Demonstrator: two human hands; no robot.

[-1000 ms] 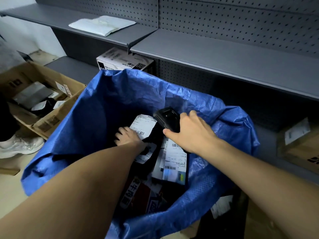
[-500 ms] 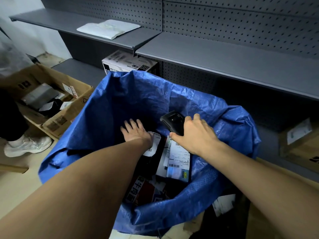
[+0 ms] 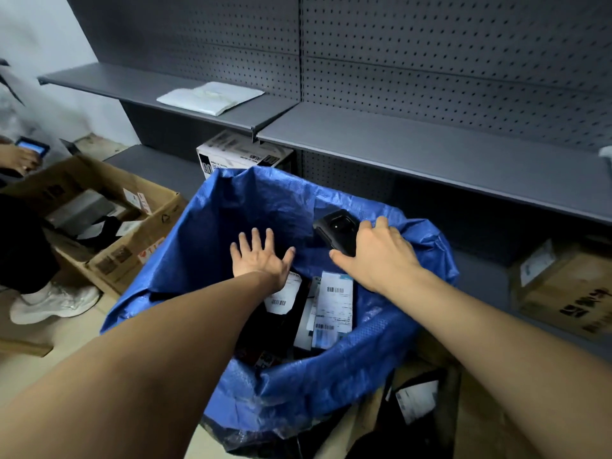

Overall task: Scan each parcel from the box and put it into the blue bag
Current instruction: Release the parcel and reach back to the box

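1. The left hand (image 3: 260, 258) is spread flat, fingers straight and apart, holding nothing; it hovers over the open mouth of the blue bag (image 3: 212, 253).
2. The right hand (image 3: 377, 256) grips a black scanner (image 3: 336, 230), fingers curled round its body, above the far right side of the bag's mouth.
3. Inside the bag lie several parcels: a black parcel (image 3: 281, 313) with a white label sits just below the left wrist, and a white-labelled parcel (image 3: 334, 306) with barcodes lies beside it, under the right wrist.
4. The cardboard box (image 3: 139, 250) stands open on the floor to the left of the bag, with a grey parcel (image 3: 81, 212) and dark packets in it.
5. A white padded envelope (image 3: 210, 97) lies on the upper grey shelf (image 3: 397, 140); a white printed carton (image 3: 243, 154) stands on the shelf below, behind the bag.
6. Another person's white shoe (image 3: 53, 303) shows at the left edge, and a hand with a small screen (image 3: 31, 149) above it.
7. A brown carton (image 3: 563, 286) sits at the right.
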